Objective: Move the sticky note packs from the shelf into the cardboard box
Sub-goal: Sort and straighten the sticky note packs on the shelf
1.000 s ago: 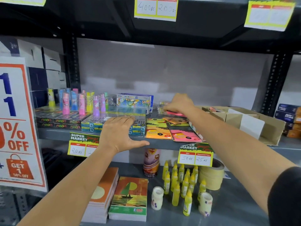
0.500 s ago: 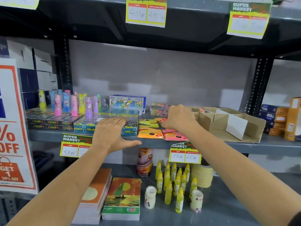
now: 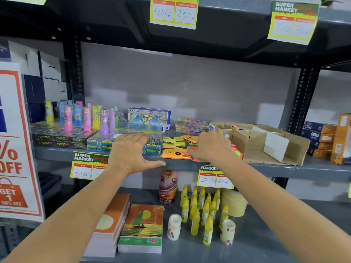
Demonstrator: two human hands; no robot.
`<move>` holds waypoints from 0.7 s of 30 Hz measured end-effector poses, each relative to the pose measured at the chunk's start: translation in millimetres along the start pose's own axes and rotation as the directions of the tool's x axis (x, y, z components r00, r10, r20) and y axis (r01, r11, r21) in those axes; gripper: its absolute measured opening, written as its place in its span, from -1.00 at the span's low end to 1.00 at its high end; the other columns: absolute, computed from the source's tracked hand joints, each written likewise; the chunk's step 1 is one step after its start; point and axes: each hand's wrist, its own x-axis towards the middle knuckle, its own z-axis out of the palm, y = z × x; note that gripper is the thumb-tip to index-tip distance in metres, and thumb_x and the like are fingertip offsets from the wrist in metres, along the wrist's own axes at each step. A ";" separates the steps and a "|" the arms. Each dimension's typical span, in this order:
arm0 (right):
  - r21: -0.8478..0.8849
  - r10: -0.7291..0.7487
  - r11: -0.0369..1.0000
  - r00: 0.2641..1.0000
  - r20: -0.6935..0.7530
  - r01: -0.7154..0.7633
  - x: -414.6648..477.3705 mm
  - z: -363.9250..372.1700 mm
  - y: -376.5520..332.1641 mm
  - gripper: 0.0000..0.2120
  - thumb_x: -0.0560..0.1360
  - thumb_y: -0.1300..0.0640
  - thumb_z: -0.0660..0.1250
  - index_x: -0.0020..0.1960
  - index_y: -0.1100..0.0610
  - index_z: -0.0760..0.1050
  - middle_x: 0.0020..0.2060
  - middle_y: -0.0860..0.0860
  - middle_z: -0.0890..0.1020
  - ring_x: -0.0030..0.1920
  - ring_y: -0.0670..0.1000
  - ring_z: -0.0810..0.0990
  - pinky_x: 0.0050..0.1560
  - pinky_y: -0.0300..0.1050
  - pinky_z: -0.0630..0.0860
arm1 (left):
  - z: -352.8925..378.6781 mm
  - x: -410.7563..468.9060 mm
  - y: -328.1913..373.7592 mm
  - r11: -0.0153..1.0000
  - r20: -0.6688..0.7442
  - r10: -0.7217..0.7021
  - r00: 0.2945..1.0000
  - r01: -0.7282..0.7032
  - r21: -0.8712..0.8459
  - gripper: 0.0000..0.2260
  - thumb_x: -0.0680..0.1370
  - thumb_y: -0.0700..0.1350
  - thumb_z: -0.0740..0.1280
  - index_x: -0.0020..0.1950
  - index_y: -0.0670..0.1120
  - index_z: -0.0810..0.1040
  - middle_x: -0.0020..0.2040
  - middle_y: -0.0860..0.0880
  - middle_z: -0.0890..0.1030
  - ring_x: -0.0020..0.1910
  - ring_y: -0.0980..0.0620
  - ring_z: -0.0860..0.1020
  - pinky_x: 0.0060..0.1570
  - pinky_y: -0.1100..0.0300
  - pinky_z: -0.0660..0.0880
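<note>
Several sticky note packs lie on the middle shelf: a yellow-green pack (image 3: 172, 140), an orange pack (image 3: 175, 153) in front of it, and another orange one (image 3: 190, 138) behind. My right hand (image 3: 210, 147) lies over a pink sticky note pack (image 3: 237, 151) at the shelf's front, fingers curled down around its left edge. The open cardboard box (image 3: 296, 147), with dividers inside, stands just right of that hand. My left hand (image 3: 131, 150) rests flat and open on the blue pen boxes (image 3: 98, 144) at the shelf edge.
Neon boxes (image 3: 57, 140) and coloured tubes (image 3: 85, 118) fill the shelf's left side, and a crayon box (image 3: 148, 116) stands behind. Small boxes (image 3: 326, 141) sit at far right. Glue bottles (image 3: 201, 207), tape rolls (image 3: 234, 204) and notebooks (image 3: 142, 226) lie on the lower shelf.
My right hand drew back from the rear of the shelf to the front and closed over the pink pack. The left hand stayed on the pen boxes.
</note>
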 end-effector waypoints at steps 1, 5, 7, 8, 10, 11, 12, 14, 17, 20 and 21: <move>-0.004 -0.003 1.000 1.000 0.014 0.003 0.3 -0.6 0.1 -0.50 0.42 -0.34 0.23 -0.05 0.11 0.51 -0.20 0.02 0.47 -0.07 0.10 0.54 -0.24 -0.09 0.39 | 0.0 -0.1 -0.3 1.000 0.002 -0.002 1.000 0.002 -0.001 0.00 0.24 0.66 -0.07 0.22 -0.09 0.59 0.13 -0.05 0.65 0.11 -0.06 0.60 0.08 0.02 0.49; 0.025 0.025 0.999 0.999 0.034 -0.026 12.5 -9.9 0.0 -0.57 0.40 -0.26 0.31 -0.27 0.11 0.32 -0.29 0.00 0.42 -0.17 0.09 0.46 -0.21 -0.07 0.41 | 0.5 0.2 -0.7 1.000 -0.006 0.018 1.000 -0.018 0.001 -0.03 0.25 0.65 -0.03 0.17 -0.10 0.60 0.08 -0.05 0.66 0.07 -0.06 0.62 0.05 0.02 0.50; 0.084 0.040 0.996 0.999 -0.006 -0.040 29.3 -18.8 0.7 -0.56 0.39 -0.19 0.35 -0.35 0.12 0.28 -0.39 -0.01 0.38 -0.25 0.08 0.46 -0.29 -0.12 0.40 | -0.2 0.2 -0.5 0.999 -0.017 0.033 0.999 -0.033 -0.014 -0.08 0.26 0.64 0.01 0.10 -0.11 0.61 0.00 -0.04 0.68 -0.01 -0.06 0.63 -0.01 0.05 0.51; 0.121 0.047 0.992 0.999 -0.017 -0.044 39.7 -22.7 0.9 -0.57 0.38 -0.16 0.36 -0.38 0.10 0.26 -0.41 -0.01 0.37 -0.28 0.06 0.46 -0.34 -0.15 0.38 | -0.7 0.2 -0.4 0.999 -0.019 0.035 0.999 -0.036 -0.016 -0.10 0.27 0.64 0.03 0.07 -0.10 0.62 -0.03 -0.03 0.68 -0.05 -0.05 0.63 -0.04 0.06 0.51; 0.175 0.047 0.983 0.999 0.013 -0.049 60.5 -27.0 -0.2 -0.62 0.37 -0.08 0.38 -0.40 0.10 0.28 -0.41 0.00 0.39 -0.33 0.04 0.44 -0.43 -0.22 0.30 | -2.2 -0.1 0.3 0.999 -0.008 0.031 0.999 -0.031 -0.010 -0.11 0.27 0.63 0.02 0.06 -0.10 0.61 -0.06 -0.03 0.68 -0.08 -0.05 0.63 -0.07 0.07 0.51; 0.183 0.035 0.982 0.998 0.052 -0.044 70.2 -28.0 -1.2 -0.65 0.37 -0.03 0.38 -0.39 0.12 0.30 -0.41 0.01 0.41 -0.32 0.05 0.44 -0.47 -0.22 0.27 | -3.2 0.2 0.8 1.000 -0.005 0.029 1.000 -0.029 -0.006 -0.10 0.26 0.64 0.02 0.06 -0.09 0.61 -0.05 -0.03 0.67 -0.07 -0.05 0.63 -0.06 0.07 0.51; 0.179 0.018 0.983 0.994 0.108 -0.037 79.1 -27.3 -2.8 -0.68 0.37 -0.01 0.37 -0.38 0.13 0.32 -0.39 0.03 0.43 -0.29 0.06 0.45 -0.48 -0.21 0.26 | -3.5 -0.2 1.0 1.000 -0.003 0.024 1.000 -0.024 -0.004 -0.10 0.26 0.64 0.01 0.07 -0.09 0.60 -0.04 -0.02 0.67 -0.06 -0.05 0.63 -0.05 0.07 0.50; 0.149 -0.010 0.989 0.974 0.224 -0.024 93.4 -23.9 -3.8 -0.72 0.41 -0.01 0.37 -0.30 0.16 0.40 -0.27 0.07 0.49 -0.21 0.07 0.46 -0.44 -0.18 0.32 | -4.0 -0.3 1.2 1.000 0.001 0.018 1.000 -0.018 -0.001 -0.08 0.24 0.65 0.00 0.09 -0.08 0.60 -0.01 -0.02 0.67 -0.03 -0.05 0.62 -0.03 0.08 0.49; 0.120 -0.012 0.992 0.944 0.331 -0.030 109.2 -10.4 0.2 -0.60 0.44 -0.05 0.38 0.11 0.22 0.49 0.03 0.13 0.53 -0.06 0.06 0.45 -0.13 -0.12 0.42 | -3.7 -0.1 1.3 1.000 -0.005 0.011 1.000 -0.011 0.002 -0.04 0.24 0.65 -0.03 0.15 -0.09 0.60 0.04 -0.02 0.67 0.02 -0.05 0.62 0.02 0.08 0.49; 0.107 -0.002 0.993 0.915 0.403 -0.045 115.0 3.7 0.3 -0.47 0.43 -0.08 0.41 0.27 0.19 0.43 0.19 0.12 0.52 0.01 0.06 0.46 -0.01 -0.09 0.44 | -1.8 -0.4 0.6 1.000 -0.019 0.007 1.000 -0.008 -0.011 -0.02 0.24 0.65 -0.04 0.19 -0.09 0.59 0.09 -0.03 0.66 0.08 -0.05 0.61 0.08 0.06 0.48; 0.099 0.000 0.994 0.905 0.425 -0.046 117.0 8.2 -0.5 -0.46 0.42 -0.09 0.42 0.28 0.18 0.43 0.21 0.11 0.52 0.04 0.07 0.49 0.02 -0.07 0.45 | -0.9 -0.5 -0.1 1.000 -0.022 0.002 1.000 -0.003 -0.014 -0.02 0.23 0.65 -0.05 0.20 -0.08 0.59 0.11 -0.03 0.65 0.10 -0.05 0.60 0.10 0.05 0.47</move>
